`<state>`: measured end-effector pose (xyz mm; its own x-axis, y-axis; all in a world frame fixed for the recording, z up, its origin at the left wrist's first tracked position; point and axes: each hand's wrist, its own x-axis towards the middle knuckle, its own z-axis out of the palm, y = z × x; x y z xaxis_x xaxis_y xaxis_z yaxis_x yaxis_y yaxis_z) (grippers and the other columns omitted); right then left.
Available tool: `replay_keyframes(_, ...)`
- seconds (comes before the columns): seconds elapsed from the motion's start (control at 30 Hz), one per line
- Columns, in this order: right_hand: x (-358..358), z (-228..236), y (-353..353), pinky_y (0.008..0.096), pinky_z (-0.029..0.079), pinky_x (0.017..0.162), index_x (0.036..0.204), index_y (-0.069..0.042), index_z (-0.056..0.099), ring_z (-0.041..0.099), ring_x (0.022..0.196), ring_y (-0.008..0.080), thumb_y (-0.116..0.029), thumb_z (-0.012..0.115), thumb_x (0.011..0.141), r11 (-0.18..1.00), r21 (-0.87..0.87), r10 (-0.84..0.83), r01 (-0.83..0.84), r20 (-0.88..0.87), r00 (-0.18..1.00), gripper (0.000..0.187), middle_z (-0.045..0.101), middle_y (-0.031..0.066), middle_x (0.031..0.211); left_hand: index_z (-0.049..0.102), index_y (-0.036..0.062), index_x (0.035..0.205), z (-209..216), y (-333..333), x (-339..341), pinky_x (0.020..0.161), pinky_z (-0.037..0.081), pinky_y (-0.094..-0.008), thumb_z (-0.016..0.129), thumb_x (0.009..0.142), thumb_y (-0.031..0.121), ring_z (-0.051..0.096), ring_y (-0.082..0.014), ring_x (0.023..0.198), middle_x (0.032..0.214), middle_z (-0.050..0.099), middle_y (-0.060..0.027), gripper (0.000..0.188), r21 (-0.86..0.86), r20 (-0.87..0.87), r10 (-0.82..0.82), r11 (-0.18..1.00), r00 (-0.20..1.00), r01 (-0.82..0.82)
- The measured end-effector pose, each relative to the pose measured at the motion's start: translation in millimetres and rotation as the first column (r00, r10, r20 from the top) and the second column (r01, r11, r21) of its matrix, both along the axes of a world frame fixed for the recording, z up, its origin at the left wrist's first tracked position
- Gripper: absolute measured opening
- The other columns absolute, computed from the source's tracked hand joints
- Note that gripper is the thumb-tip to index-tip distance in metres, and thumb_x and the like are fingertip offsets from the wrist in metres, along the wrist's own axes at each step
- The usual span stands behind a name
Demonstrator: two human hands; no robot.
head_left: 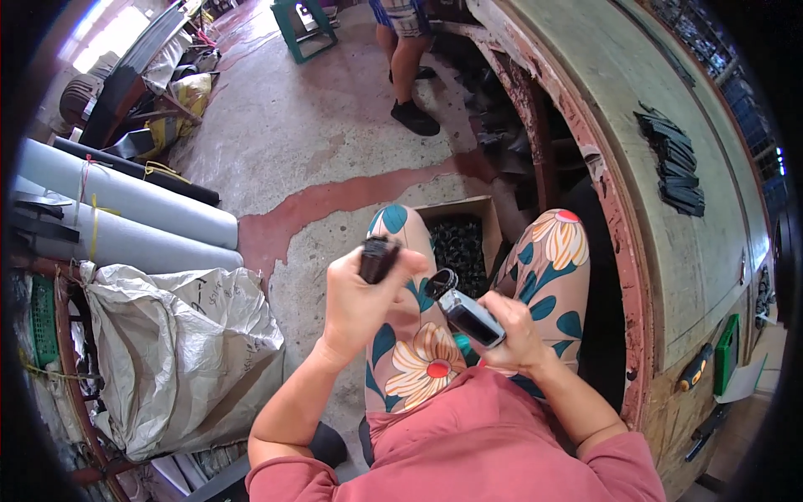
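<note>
My left hand (365, 289) is closed around a dark bundle of small black pieces (381, 258), held up over my left thigh. In my right hand (514, 330) is a silver-grey handheld tool (473, 318) with a dark panel on its side and a round black head (441, 283) pointing toward the left hand. The tool and the bundle are apart. Between my knees stands an open cardboard box (488, 213) with many small black pieces (458, 249) in it. My palms hide part of both held things, and I cannot make out the tool's exact kind.
To my right runs a workbench (623, 109) with a pile of black strips (672, 163), a yellow-black handled tool (696, 366) and a green frame (728, 356). At left are grey rolls (159, 201) and a white sack (180, 351). Ahead, a person's legs (404, 75) stand near a green stool (303, 32).
</note>
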<state>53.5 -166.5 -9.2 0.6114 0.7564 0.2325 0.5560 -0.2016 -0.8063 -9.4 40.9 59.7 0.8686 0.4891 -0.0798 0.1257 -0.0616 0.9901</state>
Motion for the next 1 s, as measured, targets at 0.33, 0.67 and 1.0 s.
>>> replay_keyframes(0.33, -35, 32, 3, 0.0274, 0.045, 0.057, 0.082, 0.002, 0.061, 0.055, 0.061, 0.0121, -0.012, 0.072, 0.074, 0.961, 0.243, 0.074, 0.130, -0.682, 0.727, 0.020, 0.060, 0.0057, 0.069, 0.062, 0.0048, 0.099, -71, -99, -12, 0.058, 0.052, -0.0324, 0.055, 0.091, 0.034, 0.062, -0.0164, 0.070, 0.090, 0.064, -0.0062, 0.031, -0.841, -0.353, -0.094, 0.468, 0.931, -0.272)
replay_keyframes(0.67, -30, 37, 4, 0.0260, 0.046, 0.060, 0.083, 0.002, 0.062, 0.057, 0.065, 0.0110, -0.012, 0.070, 0.076, 0.934, 0.253, 0.021, 0.251, -0.742, 0.670, 0.018, 0.061, 0.0048, 0.073, 0.062, 0.0057, 0.098, -101, -119, -7, 0.056, 0.051, -0.0333, 0.057, 0.091, 0.037, 0.062, -0.0169, 0.071, 0.087, 0.063, -0.0061, 0.033, -0.852, -0.431, 0.059, 0.303, 0.901, -0.427)
replay_keyframes(1.0, -21, 20, -12, 0.0271, 0.047, 0.063, 0.090, 0.002, 0.064, 0.058, 0.069, 0.0106, -0.011, 0.071, 0.074, 0.957, 0.058, -0.127, 0.286, -0.798, 0.589, 0.022, 0.064, 0.0050, 0.077, 0.052, -0.0024, 0.123, -43, -45, 29, 0.044, 0.042, -0.0192, 0.061, 0.090, 0.033, 0.033, -0.0007, 0.039, 0.085, 0.062, -0.0031, 0.049, -0.605, 0.122, -0.240, 0.751, 0.963, 0.263)
